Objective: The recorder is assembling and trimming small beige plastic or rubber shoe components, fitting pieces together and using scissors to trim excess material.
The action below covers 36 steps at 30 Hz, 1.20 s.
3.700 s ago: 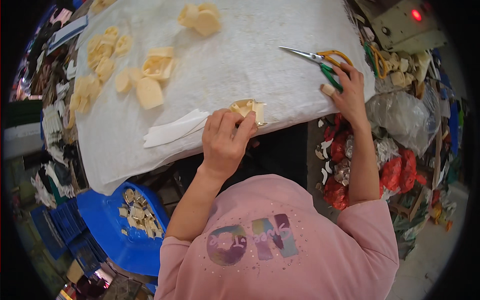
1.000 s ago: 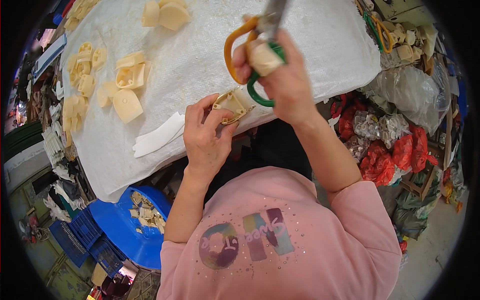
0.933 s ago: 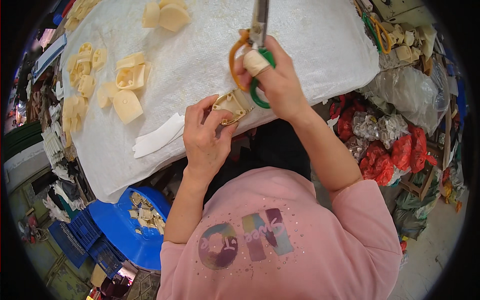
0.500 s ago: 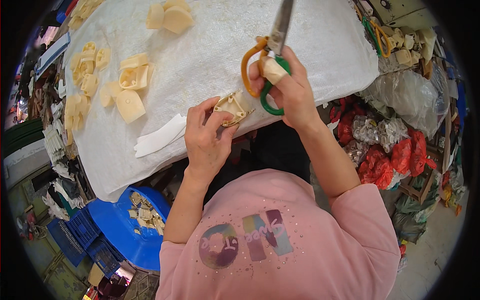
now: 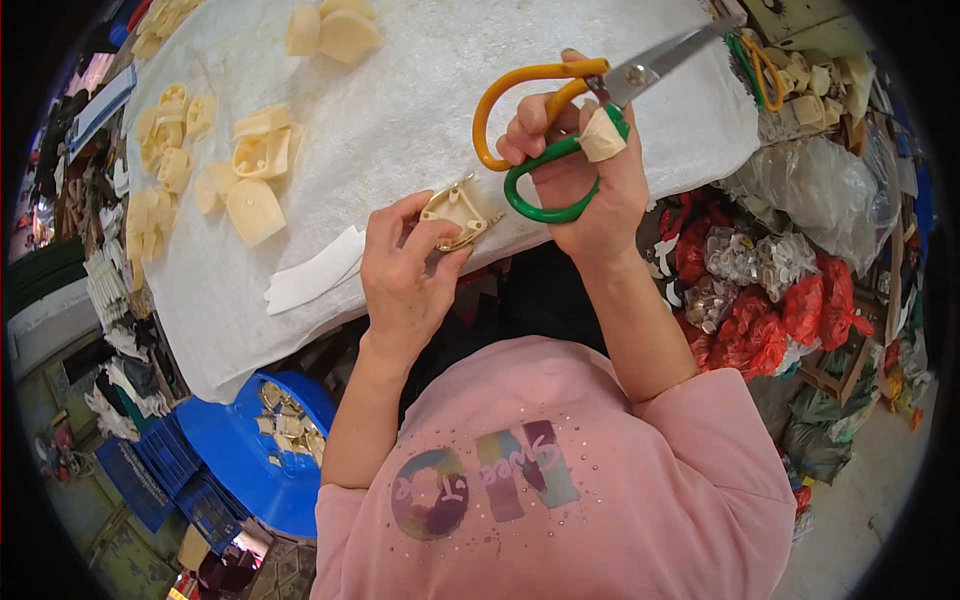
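Observation:
My left hand (image 5: 405,268) pinches a small cream plastic part (image 5: 459,212) with thin metal edges, held just above the near edge of the white-covered table (image 5: 420,110). My right hand (image 5: 580,185) grips scissors (image 5: 575,100) with one orange and one green handle loop; the blades point up and to the right, away from the part. A wrap of tape covers one finger of that hand. The two hands are close together, a short gap apart.
Several cream plastic pieces (image 5: 250,170) lie in groups on the cloth at left and far middle. A white strip (image 5: 315,280) lies near the table edge. A blue tub (image 5: 265,455) with scraps stands below left. Bags of red and clear items (image 5: 770,290) pile at right.
My right hand picked the scissors up off the table, brought them beside the part, and has now tilted the blades to the right. My left hand lifted the part slightly.

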{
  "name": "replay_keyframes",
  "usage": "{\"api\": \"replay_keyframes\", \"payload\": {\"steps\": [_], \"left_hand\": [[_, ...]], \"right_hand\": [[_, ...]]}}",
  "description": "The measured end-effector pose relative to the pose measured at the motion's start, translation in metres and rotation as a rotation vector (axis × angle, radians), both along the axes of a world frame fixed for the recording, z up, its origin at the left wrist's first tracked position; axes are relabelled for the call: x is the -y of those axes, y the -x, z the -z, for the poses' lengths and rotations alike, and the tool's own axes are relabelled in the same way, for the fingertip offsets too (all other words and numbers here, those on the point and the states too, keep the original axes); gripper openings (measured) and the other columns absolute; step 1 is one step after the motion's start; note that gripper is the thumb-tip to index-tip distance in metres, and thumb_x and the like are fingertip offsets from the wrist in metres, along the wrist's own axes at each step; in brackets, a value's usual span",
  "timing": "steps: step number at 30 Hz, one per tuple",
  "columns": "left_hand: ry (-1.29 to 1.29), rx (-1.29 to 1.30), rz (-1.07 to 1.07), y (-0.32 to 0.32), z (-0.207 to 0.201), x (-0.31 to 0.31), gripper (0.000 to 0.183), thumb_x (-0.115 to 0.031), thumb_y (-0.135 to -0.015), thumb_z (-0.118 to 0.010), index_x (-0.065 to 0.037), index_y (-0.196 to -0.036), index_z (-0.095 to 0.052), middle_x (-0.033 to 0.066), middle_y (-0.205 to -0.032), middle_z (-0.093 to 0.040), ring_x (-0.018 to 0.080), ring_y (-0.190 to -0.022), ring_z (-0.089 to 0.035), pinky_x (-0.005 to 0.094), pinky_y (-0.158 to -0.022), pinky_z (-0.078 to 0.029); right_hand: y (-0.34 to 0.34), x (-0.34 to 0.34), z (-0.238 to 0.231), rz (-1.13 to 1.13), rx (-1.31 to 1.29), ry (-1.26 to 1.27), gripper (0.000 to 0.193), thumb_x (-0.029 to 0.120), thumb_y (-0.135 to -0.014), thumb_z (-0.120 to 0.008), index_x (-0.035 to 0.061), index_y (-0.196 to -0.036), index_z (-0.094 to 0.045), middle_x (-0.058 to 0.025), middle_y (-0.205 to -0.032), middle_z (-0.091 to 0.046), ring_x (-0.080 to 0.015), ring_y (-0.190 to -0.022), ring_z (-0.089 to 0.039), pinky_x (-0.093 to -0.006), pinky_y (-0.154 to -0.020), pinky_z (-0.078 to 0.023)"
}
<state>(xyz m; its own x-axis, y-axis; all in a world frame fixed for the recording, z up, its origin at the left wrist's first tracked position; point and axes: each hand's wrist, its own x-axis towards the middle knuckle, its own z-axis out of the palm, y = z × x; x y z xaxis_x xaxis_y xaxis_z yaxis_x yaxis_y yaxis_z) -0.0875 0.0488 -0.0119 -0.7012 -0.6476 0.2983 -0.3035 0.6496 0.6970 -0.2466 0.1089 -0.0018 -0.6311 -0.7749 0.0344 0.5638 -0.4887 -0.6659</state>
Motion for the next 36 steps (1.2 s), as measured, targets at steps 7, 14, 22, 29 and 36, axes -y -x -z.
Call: {"api": "replay_keyframes", "payload": {"steps": [7, 14, 22, 29, 36], "left_hand": [[0.040, -0.037, -0.063, -0.008, 0.008, 0.004, 0.027, 0.004, -0.058, -0.074, -0.004, -0.081, -0.062, 0.0127, -0.103, -0.057, 0.0269, -0.090, -0.057, 0.0334, -0.076, -0.049], [-0.082, -0.346, -0.095, -0.043, 0.006, -0.014, 0.033, 0.004, -0.058, -0.074, -0.007, -0.085, -0.057, 0.0133, -0.102, -0.052, 0.0326, -0.093, -0.052, 0.0373, -0.076, -0.047], [0.017, -0.211, -1.049, -0.218, 0.034, -0.009, 0.047, 0.005, -0.073, -0.066, -0.001, -0.114, -0.043, 0.0087, -0.107, -0.049, 0.0176, -0.100, -0.052, 0.0304, -0.087, -0.044], [-0.132, -0.104, -1.635, -0.356, 0.101, -0.031, 0.046, -0.004, -0.075, -0.065, -0.001, -0.118, -0.050, 0.0143, -0.118, -0.045, 0.0223, -0.103, -0.051, 0.0311, -0.083, -0.045], [-0.010, -0.333, -1.219, -0.258, 0.045, -0.007, 0.037, -0.001, -0.078, -0.059, -0.002, -0.115, -0.053, 0.0100, -0.115, -0.048, 0.0218, -0.099, -0.052, 0.0314, -0.079, -0.044]], "right_hand": [[-0.011, 0.007, 0.014, -0.130, 0.038, -0.069, 0.026, 0.009, -0.085, -0.052, 0.0039, -0.108, -0.042, -0.0064, -0.081, -0.055, -0.0136, -0.071, -0.055, -0.0280, -0.066, -0.047], [0.081, -0.034, 0.004, 0.081, -0.826, -0.642, 0.041, 0.012, -0.083, -0.056, 0.0004, -0.122, -0.049, -0.0060, -0.100, -0.058, -0.0144, -0.088, -0.056, -0.0261, -0.078, -0.045], [0.169, -0.060, 0.028, 0.443, -2.121, -1.220, 0.045, 0.025, -0.085, -0.059, 0.0069, -0.125, -0.052, -0.0178, -0.111, -0.055, -0.0347, -0.100, -0.052, -0.0423, -0.088, -0.041], [0.100, -0.008, 0.013, 0.339, -1.627, -0.700, 0.032, 0.007, -0.085, -0.058, 0.0051, -0.116, -0.058, -0.0115, -0.106, -0.060, -0.0237, -0.100, -0.056, -0.0332, -0.083, -0.045], [-0.076, 0.040, -0.003, -0.269, -1.662, -0.192, 0.030, -0.002, -0.069, -0.067, 0.0016, -0.097, -0.057, -0.0131, -0.102, -0.056, -0.0312, -0.095, -0.054, -0.0361, -0.082, -0.046]]}}
